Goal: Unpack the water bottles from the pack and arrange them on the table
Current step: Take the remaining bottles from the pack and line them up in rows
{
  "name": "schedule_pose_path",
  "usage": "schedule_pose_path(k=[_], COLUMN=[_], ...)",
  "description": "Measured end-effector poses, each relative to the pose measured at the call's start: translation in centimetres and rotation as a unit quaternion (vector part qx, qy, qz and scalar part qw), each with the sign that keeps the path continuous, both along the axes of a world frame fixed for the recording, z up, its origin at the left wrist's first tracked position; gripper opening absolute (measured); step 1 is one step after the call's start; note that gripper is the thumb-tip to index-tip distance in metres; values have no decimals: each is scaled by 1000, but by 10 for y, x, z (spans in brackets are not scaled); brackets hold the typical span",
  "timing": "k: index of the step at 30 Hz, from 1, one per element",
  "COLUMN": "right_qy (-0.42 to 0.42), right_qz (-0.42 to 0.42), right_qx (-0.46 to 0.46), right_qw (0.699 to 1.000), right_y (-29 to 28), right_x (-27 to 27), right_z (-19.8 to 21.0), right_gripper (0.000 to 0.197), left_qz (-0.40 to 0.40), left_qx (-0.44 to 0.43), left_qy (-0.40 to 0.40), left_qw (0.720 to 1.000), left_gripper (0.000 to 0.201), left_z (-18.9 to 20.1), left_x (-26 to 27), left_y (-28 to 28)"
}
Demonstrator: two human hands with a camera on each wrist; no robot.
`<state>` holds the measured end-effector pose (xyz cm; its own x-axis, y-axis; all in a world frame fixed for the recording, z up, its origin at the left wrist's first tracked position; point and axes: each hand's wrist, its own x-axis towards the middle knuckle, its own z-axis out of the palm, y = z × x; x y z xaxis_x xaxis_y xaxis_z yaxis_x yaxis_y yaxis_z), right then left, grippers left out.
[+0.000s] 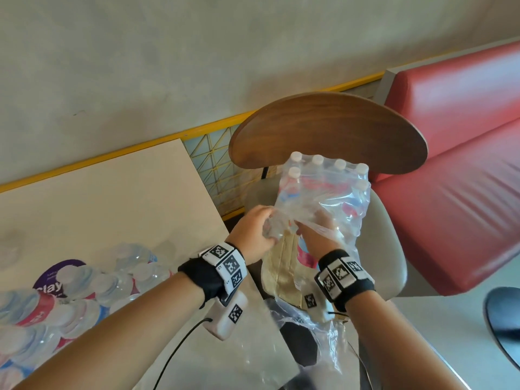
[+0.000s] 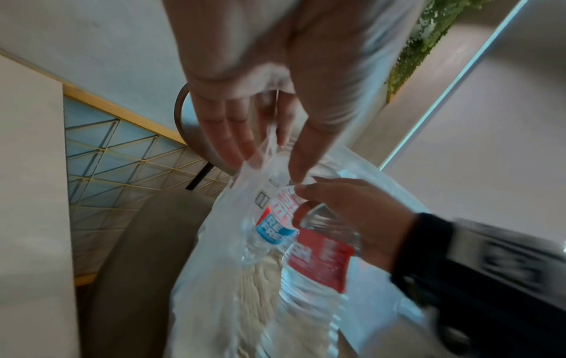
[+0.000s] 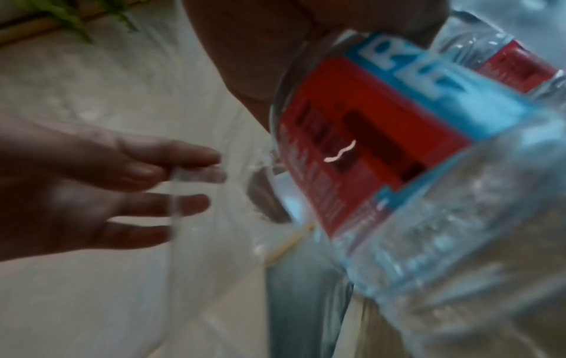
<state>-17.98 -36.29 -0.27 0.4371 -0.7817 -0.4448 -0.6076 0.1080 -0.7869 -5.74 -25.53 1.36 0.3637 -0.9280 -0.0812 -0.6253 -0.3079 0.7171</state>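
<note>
Clear plastic water bottles with red-and-blue labels (image 1: 50, 299) are lying clustered on the beige worktop (image 1: 107, 192). The left hand (image 1: 253, 235) is pinching the clear shrink-wrapped pack of white-capped bottles (image 1: 323, 192), which is sitting on the grey-seated wooden-backed chair (image 1: 385, 235). The right hand (image 1: 318, 240) is curling round a bottle inside the torn film.

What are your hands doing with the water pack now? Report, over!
Left hand pinching the plastic wrap. Right hand inside the pack on the chair, around a bottle. Wrap partly torn, clinging.
</note>
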Motion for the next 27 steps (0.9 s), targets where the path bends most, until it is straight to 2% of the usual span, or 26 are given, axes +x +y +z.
schedule_pose_path(k=[2,5,8,10,13,17,18,21,23,25,27], right_qy=[73,18,-11,-27,-64,-105,-120,-170,-182,-181,-164], right_qz=[54,113,179,215,224,241,237,195,178,183,209], right_qx=[-71,-179,-204,-206,-189,-190,-190,-194,-203,-199,-163], right_qw=[993,977,962,954,954,946,945,946,946,946,950], right_y=[19,44,64,76,87,104,110,122,128,135,143], right_x=[-13,-30,-41,-42,-36,-20,-15,0,9,18,28], right_z=[6,26,47,58,67,63,59,47,38,31,23], right_gripper=[39,31,24,25,30,47,49,41,29,18,19], left_qz=[-31,-68,-132,-167,-178,-106,-93,-83,-35,37,87], left_qx=[26,69,144,145,110,62,56,53,42,35,39], left_qy=[18,43,2,10,35,44,26,-53,-21,21,35], left_qw=[999,994,981,975,977,991,994,994,998,998,995], left_gripper=[74,90,106,104,90,71,65,37,30,38,49], left_z=[0,0,-3,0,11,16,17,23,24,27,31], left_x=[0,1,0,-3,-3,19,25,39,52,65,78], left_y=[4,12,21,28,40,58,61,67,73,81,88])
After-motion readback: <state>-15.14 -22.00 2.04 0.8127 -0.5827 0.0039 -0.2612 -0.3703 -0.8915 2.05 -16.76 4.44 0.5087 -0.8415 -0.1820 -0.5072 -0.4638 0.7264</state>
